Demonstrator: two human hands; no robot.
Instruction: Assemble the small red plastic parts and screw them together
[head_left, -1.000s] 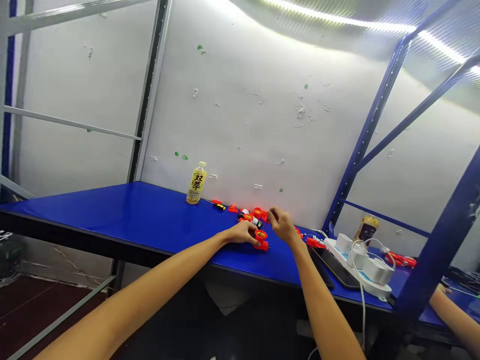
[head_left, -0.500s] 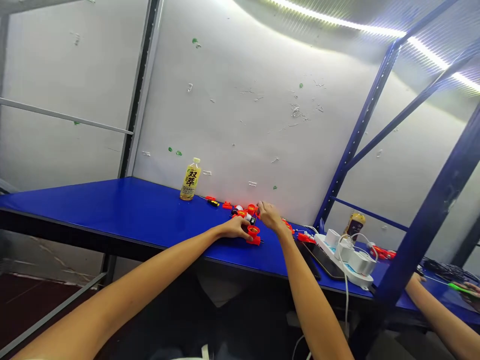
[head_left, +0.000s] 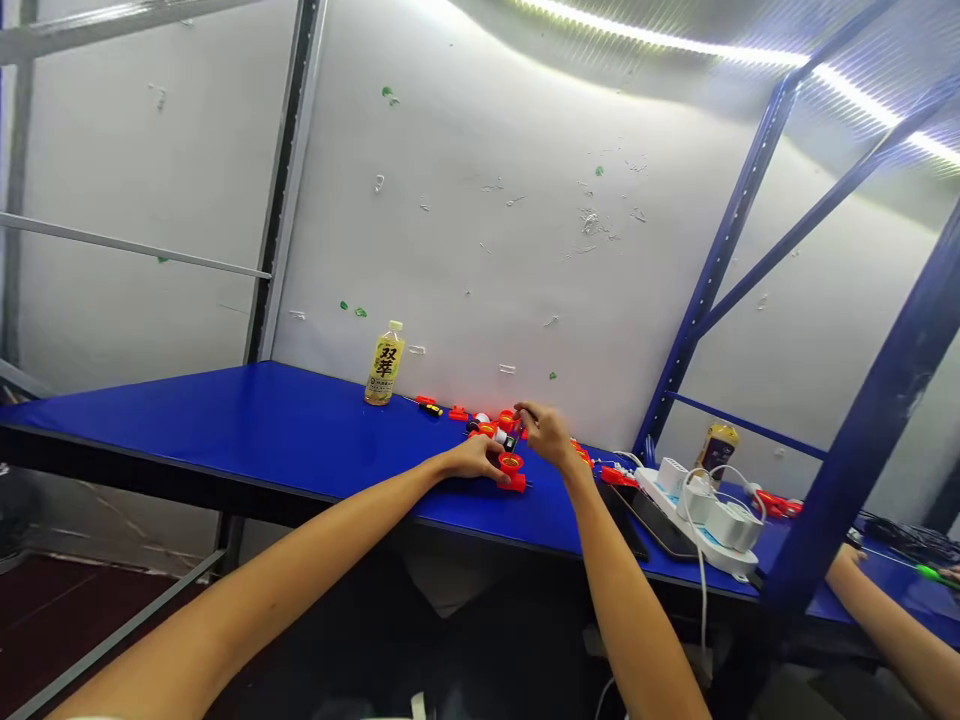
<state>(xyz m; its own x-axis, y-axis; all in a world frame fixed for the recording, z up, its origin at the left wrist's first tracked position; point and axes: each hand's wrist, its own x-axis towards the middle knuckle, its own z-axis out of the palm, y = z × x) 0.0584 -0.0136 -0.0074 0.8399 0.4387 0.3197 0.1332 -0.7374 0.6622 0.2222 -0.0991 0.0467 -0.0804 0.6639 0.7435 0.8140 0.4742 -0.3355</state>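
Lying nearest on the blue tabletop [head_left: 292, 440]: the red round-mouthed part [head_left: 513, 482], close to the near edge. Its ring opens upward; its base runs roughly left to right, with a thin dark pin end pointing right.

Left hand [head_left: 471, 458] is the nearer of the two — it reaches in from the left and touches the part. Thumb and fingers are curved and nearly closed on its left side; the gap between them is only as wide as the piece gripped. Right side and pin end are uncovered.

Right hand [head_left: 551, 435] sits farther back and to the right, above the tabletop. Its fingertips are drawn together around a slim dark tool [head_left: 517, 427], whose long axis slants down, left and toward the near side, roughly in line with the ring. Tip contact: cannot tell at this scale. Remaining fingers loosely folded.

Just beyond the ring lies a small black-and-white piece [head_left: 509, 442]; past it, more red parts [head_left: 506, 420] grouped near the wall [head_left: 465, 200]. Farther left along that side, a black-and-yellow screwdriver [head_left: 431, 409] — apart from both hands — then an upright bottle [head_left: 385, 368].
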